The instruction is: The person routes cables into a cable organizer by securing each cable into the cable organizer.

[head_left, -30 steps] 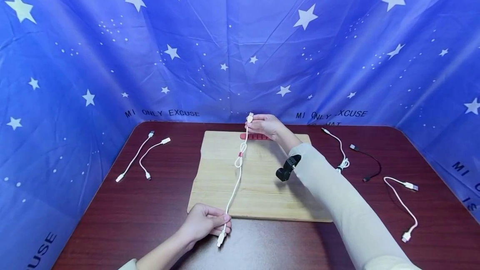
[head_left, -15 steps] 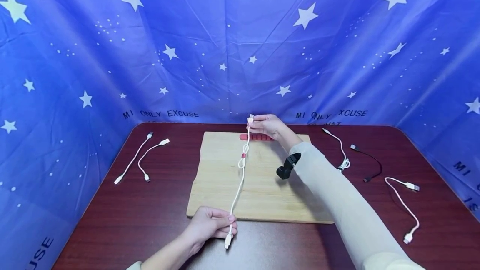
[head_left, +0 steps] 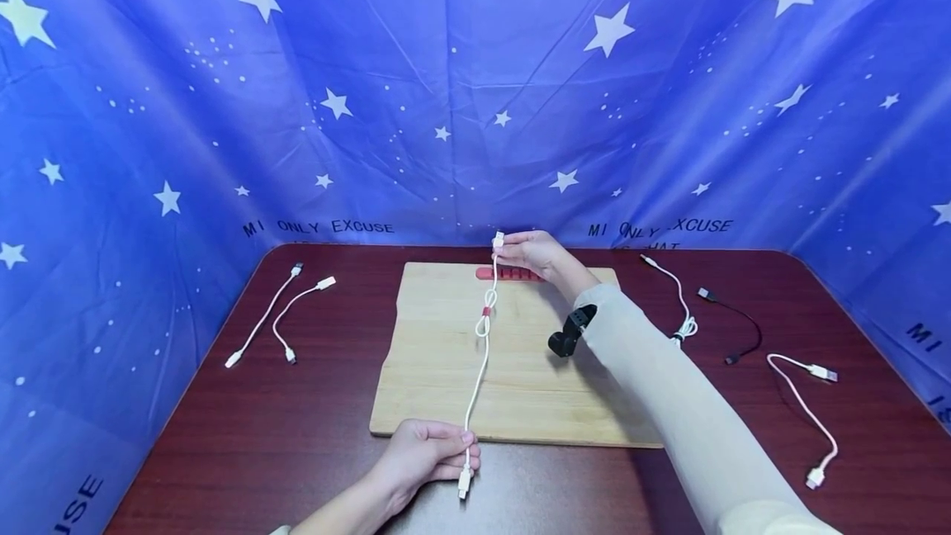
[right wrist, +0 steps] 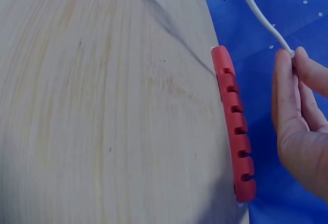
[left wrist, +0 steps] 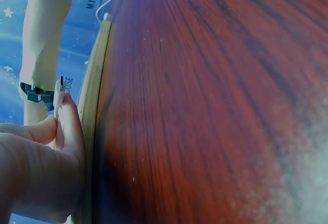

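Note:
A white USB cable (head_left: 475, 378) is stretched above the wooden board (head_left: 431, 337), with a small loop bound by a red tie (head_left: 486, 311) near its middle. My right hand (head_left: 535, 254) pinches its far end just by the USB plug (head_left: 499, 239), over the board's back edge. Lower down, my left hand (head_left: 427, 456) pinches the near end between thumb and fingers, and the small connector (head_left: 464, 484) sticks out below them. That connector (left wrist: 59, 92) also shows in the left wrist view. A red slotted cable holder (right wrist: 234, 126) lies along the board's edge, beside my right hand.
Two short white cables (head_left: 263, 314) (head_left: 300, 308) lie on the dark red table (head_left: 223, 436) at left. At right are a bundled white cable (head_left: 679, 295), a short black cable (head_left: 746, 320) and another white cable (head_left: 802, 403). A blue starry curtain (head_left: 461, 64) surrounds the table's back and sides.
My left hand has shifted right and slightly towards me with its cable end, so the cable hangs more upright in view. The right hand stays nearly in place, still pinching the other end.

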Action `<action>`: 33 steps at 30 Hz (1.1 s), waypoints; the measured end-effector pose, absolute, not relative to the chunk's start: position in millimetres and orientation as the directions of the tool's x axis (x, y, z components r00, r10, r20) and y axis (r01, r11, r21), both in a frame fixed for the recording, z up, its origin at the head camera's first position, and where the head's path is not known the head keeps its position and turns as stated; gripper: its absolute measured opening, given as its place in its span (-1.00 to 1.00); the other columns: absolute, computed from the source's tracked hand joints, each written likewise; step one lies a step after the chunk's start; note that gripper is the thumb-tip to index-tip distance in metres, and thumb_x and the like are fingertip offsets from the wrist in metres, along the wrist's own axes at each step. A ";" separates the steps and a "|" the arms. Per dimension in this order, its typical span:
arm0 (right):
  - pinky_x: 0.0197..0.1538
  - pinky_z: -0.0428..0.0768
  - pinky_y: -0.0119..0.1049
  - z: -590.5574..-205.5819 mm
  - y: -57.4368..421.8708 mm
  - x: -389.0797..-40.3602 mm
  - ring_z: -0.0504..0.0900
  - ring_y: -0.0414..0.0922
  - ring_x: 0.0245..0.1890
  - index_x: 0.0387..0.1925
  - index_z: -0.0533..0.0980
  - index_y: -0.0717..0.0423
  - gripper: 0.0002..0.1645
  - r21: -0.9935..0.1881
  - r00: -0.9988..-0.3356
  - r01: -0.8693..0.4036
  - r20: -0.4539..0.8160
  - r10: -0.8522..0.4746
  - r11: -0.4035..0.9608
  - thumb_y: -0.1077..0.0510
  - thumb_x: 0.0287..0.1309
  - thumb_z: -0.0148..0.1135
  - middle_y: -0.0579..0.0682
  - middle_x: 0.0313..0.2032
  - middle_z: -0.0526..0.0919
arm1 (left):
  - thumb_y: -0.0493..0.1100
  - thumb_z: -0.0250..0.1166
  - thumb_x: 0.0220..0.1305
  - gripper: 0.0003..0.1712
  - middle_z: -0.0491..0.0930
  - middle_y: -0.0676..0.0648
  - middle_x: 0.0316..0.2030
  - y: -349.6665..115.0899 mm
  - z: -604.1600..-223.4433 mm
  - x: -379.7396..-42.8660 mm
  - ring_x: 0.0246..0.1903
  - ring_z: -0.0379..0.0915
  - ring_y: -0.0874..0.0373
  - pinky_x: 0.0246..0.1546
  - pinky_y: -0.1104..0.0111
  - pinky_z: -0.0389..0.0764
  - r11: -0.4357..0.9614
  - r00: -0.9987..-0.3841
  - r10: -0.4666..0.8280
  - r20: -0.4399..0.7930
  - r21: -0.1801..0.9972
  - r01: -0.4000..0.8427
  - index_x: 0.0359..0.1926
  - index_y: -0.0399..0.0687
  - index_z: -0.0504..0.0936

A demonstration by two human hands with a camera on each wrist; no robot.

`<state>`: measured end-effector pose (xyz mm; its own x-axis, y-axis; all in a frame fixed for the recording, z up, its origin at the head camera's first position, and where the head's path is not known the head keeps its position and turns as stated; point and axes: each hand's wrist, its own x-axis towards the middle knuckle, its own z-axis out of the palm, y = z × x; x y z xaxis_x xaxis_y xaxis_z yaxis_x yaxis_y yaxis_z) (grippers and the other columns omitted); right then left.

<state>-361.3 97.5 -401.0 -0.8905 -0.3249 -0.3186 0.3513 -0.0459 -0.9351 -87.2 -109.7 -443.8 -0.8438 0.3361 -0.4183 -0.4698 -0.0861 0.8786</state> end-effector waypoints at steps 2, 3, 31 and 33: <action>0.15 0.60 -0.26 -401.6 97.7 -362.8 0.70 -0.26 -0.40 0.30 0.18 0.52 -0.40 -0.932 -0.888 0.361 -0.330 -0.321 -0.042 0.49 0.23 0.04 0.32 0.08 0.56 | -0.28 0.24 0.27 -0.62 0.75 -0.11 -0.38 -109.0 -443.8 -88.0 -0.37 0.69 0.23 -0.22 0.39 0.73 -0.093 -0.841 0.335 -0.425 0.873 -0.479 -0.05 -0.61 0.54; 0.12 0.63 -0.28 -401.7 97.9 -363.7 0.70 -0.26 -0.40 0.30 0.19 0.51 -0.40 -0.930 -0.887 0.366 -0.334 -0.320 -0.042 0.48 0.23 0.04 0.25 -0.02 0.63 | -0.28 0.24 0.27 -0.62 0.75 -0.11 -0.38 -108.6 -443.6 -88.6 -0.37 0.69 0.23 -0.23 0.39 0.73 -0.096 -0.840 0.335 -0.428 0.871 -0.482 -0.05 -0.60 0.54; 0.17 0.60 -0.15 -404.5 99.9 -388.3 0.72 -0.20 -0.47 0.22 0.31 0.47 -0.44 -0.904 -0.848 0.425 -0.417 -0.327 0.052 0.49 0.17 0.14 -0.08 -0.52 0.70 | -0.28 0.22 0.28 -0.61 0.74 -0.01 -0.36 -114.1 -434.4 -105.7 -0.34 0.69 0.26 -0.16 0.40 0.72 -0.140 -0.775 0.397 -0.492 0.802 -0.581 0.03 -0.53 0.52; 0.24 0.54 -0.11 -404.2 99.8 -388.7 0.72 -0.20 -0.46 0.22 0.31 0.47 -0.43 -0.905 -0.845 0.420 -0.419 -0.332 0.073 0.48 0.16 0.15 -0.07 -0.52 0.70 | -0.29 0.22 0.28 -0.61 0.74 0.00 -0.37 -114.4 -434.6 -105.2 -0.36 0.69 0.27 -0.18 0.41 0.72 -0.137 -0.779 0.388 -0.492 0.805 -0.577 0.03 -0.53 0.53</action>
<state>-388.7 99.8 -404.2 -0.8450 -0.3322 -0.4192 0.4202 0.0726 -0.9045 -105.2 -114.4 -434.6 -0.7793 0.3884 -0.4918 -0.5767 -0.1373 0.8054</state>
